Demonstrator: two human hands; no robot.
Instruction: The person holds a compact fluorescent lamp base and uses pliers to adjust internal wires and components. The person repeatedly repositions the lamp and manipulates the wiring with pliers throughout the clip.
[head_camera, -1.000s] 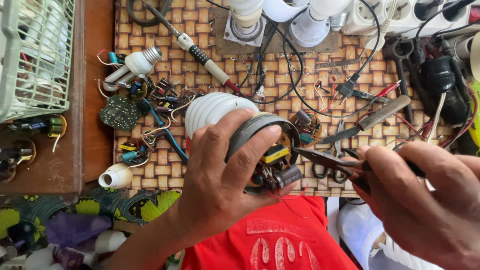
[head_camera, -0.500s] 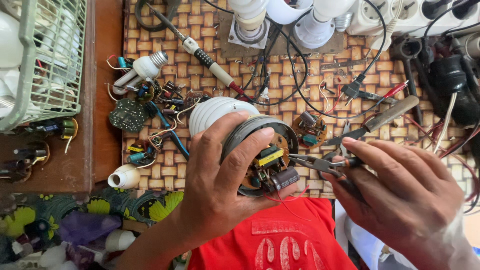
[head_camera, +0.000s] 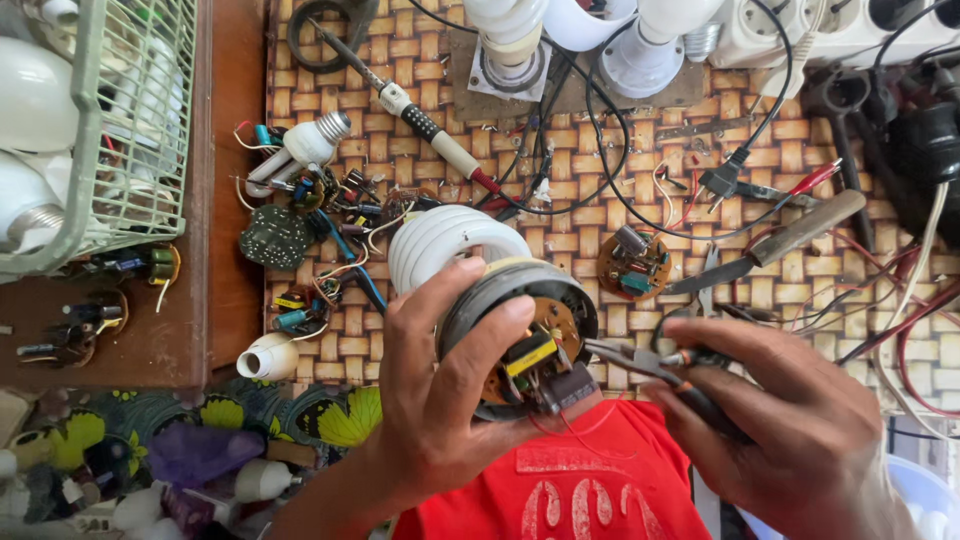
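1. Gripped in the left hand (head_camera: 440, 400): one white spiral-tube lamp with an opened grey base (head_camera: 480, 275), held at the centre of the view, fingers wrapped over the base rim.
2. Seen inside that base: one round brown circuit board (head_camera: 535, 350), facing 3 o'clock, with a yellow-taped part and thin red wires trailing toward 6 o'clock.
3. Closed in the right hand (head_camera: 790, 420), at 4 o'clock: one pair of slim metal needle-nose pliers (head_camera: 640, 358), tips pointed toward 9 o'clock and just beside the board; impossible to tell whether touching it.
4. Spread beneath, from 9 to 3 o'clock: one woven tan-and-brown mat (head_camera: 620, 200).
5. Lay at 11 o'clock from the lamp: one screwdriver with a black-and-cream handle (head_camera: 420, 115).
6. Lay at 2 o'clock: one loose round brown board with small parts (head_camera: 632, 262), well apart from the hands.
7. Lay farther toward 3 o'clock: one knife with a brown wooden handle (head_camera: 780, 240).
8. Stood at 12 o'clock: two white lamp holders (head_camera: 640, 60) on a flat board, black cables looping down from them.
9. Stood at 10 o'clock: one pale green wire basket (head_camera: 130, 120) holding white bulbs, count unclear.
10. Lay at 9 o'clock: two small white screw-cap lamp bases (head_camera: 300, 145), one upper, one lower.
11. Filled the 6 o'clock edge: one red printed cloth (head_camera: 590, 480).
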